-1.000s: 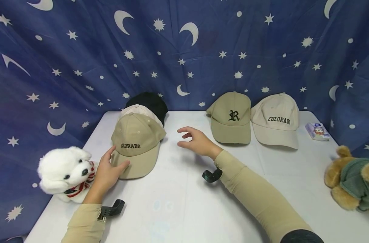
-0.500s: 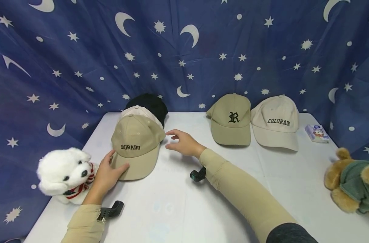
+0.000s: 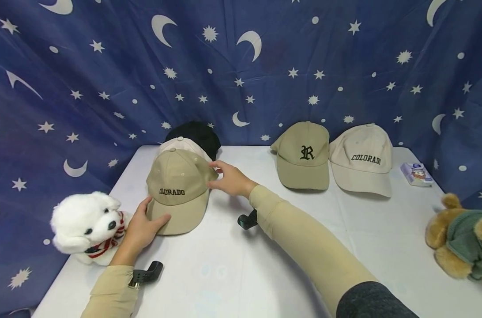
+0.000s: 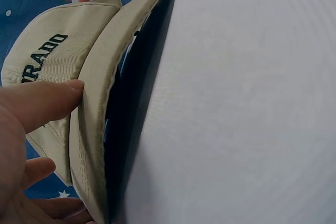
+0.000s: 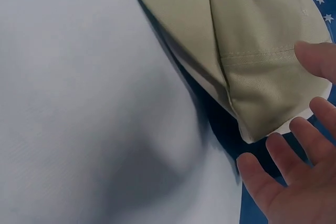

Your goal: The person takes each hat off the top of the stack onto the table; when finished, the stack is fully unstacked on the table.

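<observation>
Cap point(image 3: 180, 196): left hand point(image 3: 142, 227) touching brim point(image 3: 181, 219), right hand point(image 3: 234, 180) spread alongside

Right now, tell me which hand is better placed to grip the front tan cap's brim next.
Likely the left hand: its thumb lies over the brim, with its fingers beside the brim's edge. The right hand is spread beside the crown, farther from the brim.

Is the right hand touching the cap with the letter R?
Apart: the head view shows white tabletop between the right hand and the R cap.
</observation>
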A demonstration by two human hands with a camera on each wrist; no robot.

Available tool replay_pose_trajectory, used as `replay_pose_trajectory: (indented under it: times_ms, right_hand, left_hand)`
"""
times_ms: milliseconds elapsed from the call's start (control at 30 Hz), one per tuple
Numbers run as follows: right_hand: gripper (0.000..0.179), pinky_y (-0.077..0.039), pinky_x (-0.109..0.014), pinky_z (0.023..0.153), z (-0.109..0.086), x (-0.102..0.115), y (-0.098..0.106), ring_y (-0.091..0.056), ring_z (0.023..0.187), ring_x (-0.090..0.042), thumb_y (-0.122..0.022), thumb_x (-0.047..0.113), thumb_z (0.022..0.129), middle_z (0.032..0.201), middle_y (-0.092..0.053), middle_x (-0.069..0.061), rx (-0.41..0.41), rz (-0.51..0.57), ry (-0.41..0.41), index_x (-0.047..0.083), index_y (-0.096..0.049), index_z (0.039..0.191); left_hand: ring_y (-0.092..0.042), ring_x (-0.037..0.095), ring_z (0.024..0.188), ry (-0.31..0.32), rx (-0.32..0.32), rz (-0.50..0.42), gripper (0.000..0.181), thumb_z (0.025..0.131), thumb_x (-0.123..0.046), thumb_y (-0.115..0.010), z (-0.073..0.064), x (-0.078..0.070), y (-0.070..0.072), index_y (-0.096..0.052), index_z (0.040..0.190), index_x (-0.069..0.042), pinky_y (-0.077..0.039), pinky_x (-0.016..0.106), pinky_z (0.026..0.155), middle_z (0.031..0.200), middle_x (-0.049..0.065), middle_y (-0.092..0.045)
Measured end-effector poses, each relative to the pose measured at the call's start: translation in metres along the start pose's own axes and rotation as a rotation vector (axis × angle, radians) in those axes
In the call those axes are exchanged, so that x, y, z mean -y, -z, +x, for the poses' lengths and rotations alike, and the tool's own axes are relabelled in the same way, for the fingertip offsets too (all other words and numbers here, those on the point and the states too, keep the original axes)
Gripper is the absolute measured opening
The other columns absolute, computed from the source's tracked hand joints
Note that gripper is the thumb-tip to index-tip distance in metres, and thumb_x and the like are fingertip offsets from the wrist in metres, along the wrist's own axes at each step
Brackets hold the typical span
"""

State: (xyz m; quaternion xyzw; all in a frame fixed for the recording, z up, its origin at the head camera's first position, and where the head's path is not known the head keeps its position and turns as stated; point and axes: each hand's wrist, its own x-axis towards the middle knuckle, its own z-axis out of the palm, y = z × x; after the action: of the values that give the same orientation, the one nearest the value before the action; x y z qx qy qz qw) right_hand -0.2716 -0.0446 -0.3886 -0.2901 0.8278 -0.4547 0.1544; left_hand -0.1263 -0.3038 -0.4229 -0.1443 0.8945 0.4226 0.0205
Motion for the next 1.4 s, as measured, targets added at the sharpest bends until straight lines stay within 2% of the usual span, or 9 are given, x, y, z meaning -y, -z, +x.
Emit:
replay_pose_trajectory:
  times_ms: [233, 433, 600, 733, 800, 867, 1000, 1200, 1400]
  right_hand:
    - [0.068, -0.035, -0.036, 0.111, 0.003, 0.003, -0.002, -0.040, 0.139, -0.027, -0.073, 0.018, 0.090, 0.153, -0.043, -0.006, 0.019, 0.011, -0.005, 0.009, -0.042, 0.150]
    - [0.066, -0.031, -0.036, 0.114, 0.002, 0.003, -0.002, -0.038, 0.139, -0.028, -0.073, 0.015, 0.089, 0.151, -0.045, -0.009, 0.011, 0.040, 0.053, 0.003, -0.044, 0.147]
    - [0.061, -0.037, -0.042, 0.109, 0.000, 0.002, 0.002, -0.048, 0.124, -0.030, -0.074, 0.011, 0.087, 0.141, -0.050, -0.014, 0.012, 0.087, 0.112, 0.000, -0.049, 0.141]
    - [0.055, -0.045, -0.039, 0.096, -0.002, 0.002, 0.004, -0.051, 0.109, -0.027, -0.075, 0.011, 0.086, 0.137, -0.051, -0.010, 0.020, 0.117, 0.122, 0.003, -0.054, 0.135]
    - [0.050, -0.044, -0.033, 0.094, -0.003, 0.003, 0.004, -0.051, 0.108, -0.024, -0.076, 0.011, 0.086, 0.134, -0.053, -0.008, 0.023, 0.118, 0.140, 0.004, -0.056, 0.131]
    - [0.043, -0.042, -0.028, 0.090, -0.004, 0.003, 0.005, -0.051, 0.106, -0.021, -0.076, 0.011, 0.086, 0.128, -0.057, -0.007, 0.029, 0.117, 0.158, 0.004, -0.059, 0.125]
    - [0.031, -0.042, -0.026, 0.088, -0.009, 0.007, 0.006, -0.052, 0.100, -0.017, -0.076, 0.010, 0.087, 0.115, -0.060, -0.005, 0.036, 0.142, 0.175, 0.004, -0.062, 0.114]
    - [0.022, -0.043, -0.031, 0.093, -0.017, 0.014, 0.009, -0.052, 0.103, -0.016, -0.075, 0.009, 0.088, 0.109, -0.060, -0.005, 0.023, 0.174, 0.200, 0.004, -0.063, 0.106]
    - [0.028, -0.042, -0.028, 0.098, -0.021, 0.019, 0.011, -0.054, 0.109, -0.014, -0.075, 0.013, 0.089, 0.116, -0.065, -0.003, 0.043, 0.131, 0.212, 0.006, -0.069, 0.115]
  left_hand:
    - [-0.018, 0.045, 0.146, -0.021, 0.005, -0.019, 0.094, 0.094, -0.027, -0.071, 0.002, 0.002, -0.002, -0.009, 0.158, 0.002, -0.018, 0.055, 0.117, 0.159, 0.032, -0.018]
    - [-0.019, 0.047, 0.145, -0.040, 0.003, -0.009, 0.093, 0.093, -0.025, -0.072, 0.001, -0.001, -0.001, -0.012, 0.158, 0.004, -0.019, 0.055, 0.117, 0.158, 0.032, -0.020]
    - [-0.019, 0.048, 0.145, -0.060, 0.004, 0.002, 0.091, 0.092, -0.022, -0.073, 0.000, -0.004, -0.001, -0.015, 0.157, 0.005, -0.018, 0.057, 0.116, 0.157, 0.034, -0.020]
    - [-0.017, 0.049, 0.145, -0.078, 0.009, 0.012, 0.090, 0.091, -0.022, -0.074, -0.001, -0.005, 0.001, -0.017, 0.156, 0.005, -0.017, 0.058, 0.116, 0.156, 0.035, -0.019]
    - [-0.021, 0.049, 0.143, -0.081, 0.014, 0.010, 0.089, 0.091, -0.022, -0.074, -0.002, -0.005, 0.001, -0.019, 0.156, 0.004, -0.021, 0.058, 0.115, 0.155, 0.036, -0.022]
    - [-0.031, 0.049, 0.138, -0.080, 0.023, -0.012, 0.087, 0.091, -0.021, -0.074, -0.004, -0.006, 0.002, -0.021, 0.156, 0.003, -0.030, 0.057, 0.111, 0.150, 0.036, -0.030]
    - [-0.047, 0.046, 0.126, -0.067, 0.043, -0.065, 0.085, 0.092, -0.021, -0.074, -0.008, -0.007, 0.002, -0.023, 0.157, 0.000, -0.044, 0.052, 0.098, 0.140, 0.037, -0.043]
    - [-0.044, 0.044, 0.130, -0.044, 0.054, -0.125, 0.086, 0.092, -0.021, -0.074, -0.010, -0.008, 0.002, -0.023, 0.159, -0.007, -0.047, 0.046, 0.096, 0.141, 0.035, -0.043]
    - [-0.038, 0.042, 0.136, -0.007, 0.055, -0.184, 0.083, 0.091, -0.022, -0.075, -0.010, -0.010, 0.002, -0.027, 0.158, -0.009, -0.046, 0.044, 0.097, 0.147, 0.034, -0.037]
